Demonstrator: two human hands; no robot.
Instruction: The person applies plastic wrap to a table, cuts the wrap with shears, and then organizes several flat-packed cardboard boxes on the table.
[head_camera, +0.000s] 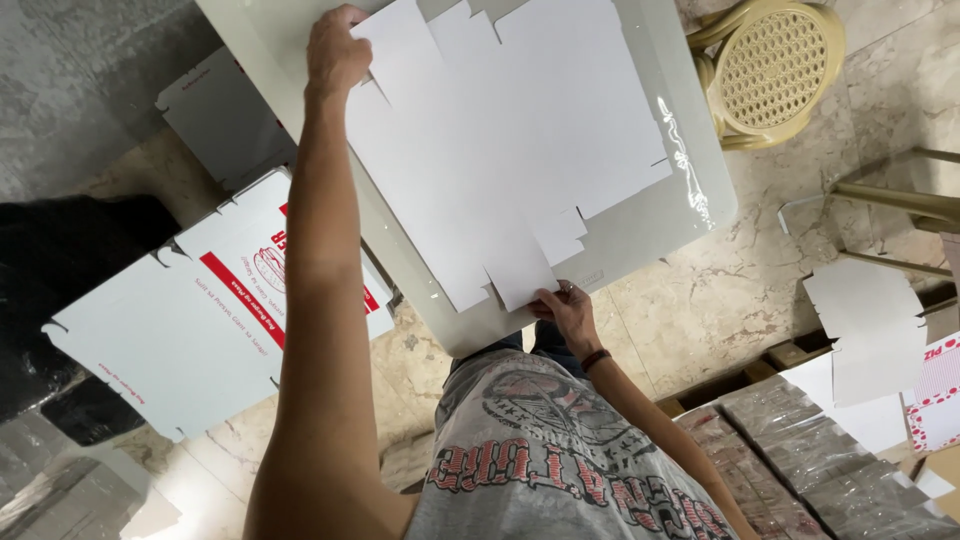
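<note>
A flat white die-cut cardboard box blank (500, 140) lies spread on a pale glass-topped table (690, 190). My left hand (335, 50) reaches far out and grips the blank's far left edge. My right hand (565, 312), with a dark band on the wrist, pinches a tab of the blank at the table's near edge. The blank is unfolded, its plain side up.
Printed red-and-white box blanks (200, 300) lie on the floor to the left, another (225, 115) under the table's edge. A beige woven plastic chair (770, 65) stands at upper right. Wrapped bundles (820, 450) and loose white cardboard (870, 330) sit at lower right.
</note>
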